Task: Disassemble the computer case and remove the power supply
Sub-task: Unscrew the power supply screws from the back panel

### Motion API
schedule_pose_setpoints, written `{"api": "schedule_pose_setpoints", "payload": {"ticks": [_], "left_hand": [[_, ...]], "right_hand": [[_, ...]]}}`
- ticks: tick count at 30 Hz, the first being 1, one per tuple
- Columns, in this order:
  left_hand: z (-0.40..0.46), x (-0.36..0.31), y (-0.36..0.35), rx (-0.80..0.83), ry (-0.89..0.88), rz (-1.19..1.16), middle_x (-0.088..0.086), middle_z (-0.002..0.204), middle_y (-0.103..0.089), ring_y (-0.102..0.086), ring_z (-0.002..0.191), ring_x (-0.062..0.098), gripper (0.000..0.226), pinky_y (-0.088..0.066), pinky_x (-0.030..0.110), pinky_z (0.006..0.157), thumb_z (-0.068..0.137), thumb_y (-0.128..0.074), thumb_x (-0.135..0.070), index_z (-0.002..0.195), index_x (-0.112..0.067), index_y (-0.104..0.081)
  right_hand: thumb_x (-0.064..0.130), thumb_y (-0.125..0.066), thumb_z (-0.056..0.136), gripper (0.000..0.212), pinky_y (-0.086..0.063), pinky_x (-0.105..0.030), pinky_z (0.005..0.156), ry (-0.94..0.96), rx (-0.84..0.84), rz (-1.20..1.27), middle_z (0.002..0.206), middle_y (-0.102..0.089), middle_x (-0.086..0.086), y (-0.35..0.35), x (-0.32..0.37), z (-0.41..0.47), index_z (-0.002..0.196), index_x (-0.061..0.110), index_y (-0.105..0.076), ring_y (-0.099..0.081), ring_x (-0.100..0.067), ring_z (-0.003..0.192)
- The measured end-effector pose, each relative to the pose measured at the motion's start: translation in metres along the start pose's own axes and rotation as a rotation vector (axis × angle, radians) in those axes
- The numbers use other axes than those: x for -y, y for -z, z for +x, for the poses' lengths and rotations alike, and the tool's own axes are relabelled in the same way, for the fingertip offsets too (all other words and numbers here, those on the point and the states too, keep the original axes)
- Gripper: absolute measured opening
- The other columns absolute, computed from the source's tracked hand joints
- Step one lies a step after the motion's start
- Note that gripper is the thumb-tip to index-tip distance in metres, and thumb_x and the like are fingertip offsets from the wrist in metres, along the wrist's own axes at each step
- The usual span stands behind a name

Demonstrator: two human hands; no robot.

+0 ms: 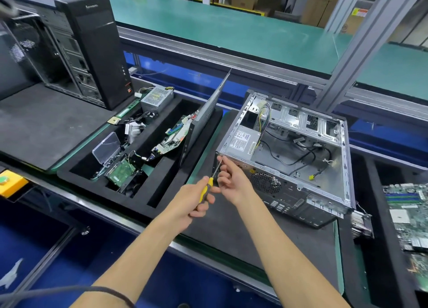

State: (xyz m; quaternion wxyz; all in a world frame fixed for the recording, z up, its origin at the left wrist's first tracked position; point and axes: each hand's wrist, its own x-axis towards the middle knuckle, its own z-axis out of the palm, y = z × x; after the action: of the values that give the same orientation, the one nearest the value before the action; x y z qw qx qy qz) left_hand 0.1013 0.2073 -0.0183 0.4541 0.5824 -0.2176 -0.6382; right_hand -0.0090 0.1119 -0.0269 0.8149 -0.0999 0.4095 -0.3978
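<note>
The open silver sheet-metal computer case [298, 150] lies on its side on the dark foam mat [243, 233] of the workbench, side panel already off, and the grey boxed power supply with the white label [240, 142] sits inside at the case's near-left corner, its coloured wire bundle [264, 118] running up toward the drive bays. The left hand [192, 200] has its fingers curled round the yellow-and-black handle of a slim screwdriver [209, 185], whose thin shaft slants up to the rear face of the case, right by the corner where the supply is mounted. The right hand [230, 180] pinches the shaft near its tip with thumb and forefinger, steadying it at what looks like a mounting screw; the screw itself is too small to make out. To do this step well, the tip probably needs to seat square in the screw head before any turning, with the shaft in line with the screw and not slanted, and steady inward pressure from the left hand so it does not slip out and chew the head. The guiding fingers should let go once the bit bites, and be ready to catch the loosened screw. Just left of the case, a grey side panel [208, 108] leans upright against the black foam sorting tray [162, 192] that holds boards, cables and another small power unit; beyond it stands a black tower case [92, 48].
</note>
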Motion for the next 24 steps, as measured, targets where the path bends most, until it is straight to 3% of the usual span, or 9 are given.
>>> {"api": "schedule_pose_setpoints", "payload": {"ticks": [2,5,7,10,14,18,22,24], "left_hand": [[-0.0001,-0.0004,-0.0018,0.023,0.024,-0.031,0.0,0.061,-0.049,-0.026,0.042,0.009,0.044,-0.015,0.019,0.033,0.104,-0.048,-0.04,0.105,-0.002,-0.069],[-0.0017,-0.0018,-0.0045,-0.014,-0.031,0.023,-0.001,0.062,-0.046,-0.024,0.045,0.01,0.025,-0.013,0.018,0.036,0.096,-0.064,-0.037,0.085,-0.015,-0.068],[-0.0019,-0.0007,-0.0037,-0.076,-0.102,0.033,0.004,0.068,-0.052,-0.027,0.045,0.011,0.021,-0.015,0.019,0.036,0.093,-0.069,-0.027,0.084,-0.01,-0.061],[-0.0015,-0.0014,0.001,-0.127,-0.078,-0.002,0.005,0.068,-0.063,-0.034,0.042,0.011,0.027,-0.017,0.019,0.036,0.098,-0.063,-0.029,0.09,-0.003,-0.065],[-0.0037,-0.0065,-0.0014,-0.026,0.037,-0.057,0.001,0.06,-0.049,-0.027,0.041,0.008,0.042,-0.014,0.018,0.033,0.106,-0.044,-0.036,0.101,0.0,-0.066],[-0.002,-0.005,-0.0046,-0.078,-0.072,0.032,0.003,0.065,-0.047,-0.024,0.041,0.01,0.029,-0.013,0.017,0.036,0.096,-0.064,-0.031,0.081,-0.011,-0.05],[0.0011,-0.004,0.0026,-0.1,-0.073,0.018,0.007,0.067,-0.066,-0.035,0.04,0.011,0.029,-0.02,0.02,0.035,0.098,-0.062,-0.031,0.089,-0.003,-0.063],[0.0016,-0.0055,0.0028,-0.054,-0.002,0.013,0.005,0.062,-0.064,-0.035,0.04,0.009,0.04,-0.02,0.019,0.033,0.103,-0.051,-0.036,0.093,-0.001,-0.067]], "right_hand": [[0.019,-0.062,0.1,0.014,-0.022,-0.014,0.03,-0.004,-0.002,0.01,0.052,-0.041,0.007,-0.0021,-0.0005,0.0004,0.096,0.007,-0.068,-0.024,-0.004,0.035],[0.018,-0.062,0.1,0.014,-0.022,-0.015,0.031,-0.022,-0.01,0.043,0.053,-0.041,0.007,-0.0029,0.0007,0.0007,0.097,0.006,-0.067,-0.024,-0.004,0.036],[0.017,-0.062,0.099,0.013,-0.022,-0.014,0.03,-0.038,-0.012,0.056,0.055,-0.041,0.006,-0.0029,0.0016,0.0009,0.097,0.005,-0.067,-0.025,-0.003,0.036],[0.017,-0.064,0.098,0.012,-0.023,-0.014,0.029,-0.049,-0.015,0.063,0.058,-0.042,0.005,-0.0029,0.0022,0.0011,0.095,0.006,-0.067,-0.027,-0.003,0.036],[0.019,-0.066,0.097,0.013,-0.024,-0.013,0.03,-0.051,-0.013,0.047,0.061,-0.043,0.004,-0.0039,0.0011,0.0006,0.094,0.006,-0.068,-0.027,-0.003,0.037],[0.018,-0.065,0.097,0.012,-0.024,-0.014,0.03,-0.041,-0.014,0.044,0.064,-0.041,0.005,-0.0043,0.0027,-0.0004,0.096,0.006,-0.067,-0.028,-0.003,0.039],[0.018,-0.065,0.097,0.012,-0.025,-0.014,0.03,-0.042,0.014,0.066,0.059,-0.043,0.006,-0.0046,0.0013,-0.0013,0.094,0.006,-0.067,-0.03,-0.003,0.039],[0.018,-0.064,0.097,0.013,-0.026,-0.014,0.03,-0.047,0.028,0.082,0.055,-0.045,0.006,-0.0036,-0.0001,-0.0018,0.094,0.006,-0.068,-0.032,-0.003,0.038]]}}
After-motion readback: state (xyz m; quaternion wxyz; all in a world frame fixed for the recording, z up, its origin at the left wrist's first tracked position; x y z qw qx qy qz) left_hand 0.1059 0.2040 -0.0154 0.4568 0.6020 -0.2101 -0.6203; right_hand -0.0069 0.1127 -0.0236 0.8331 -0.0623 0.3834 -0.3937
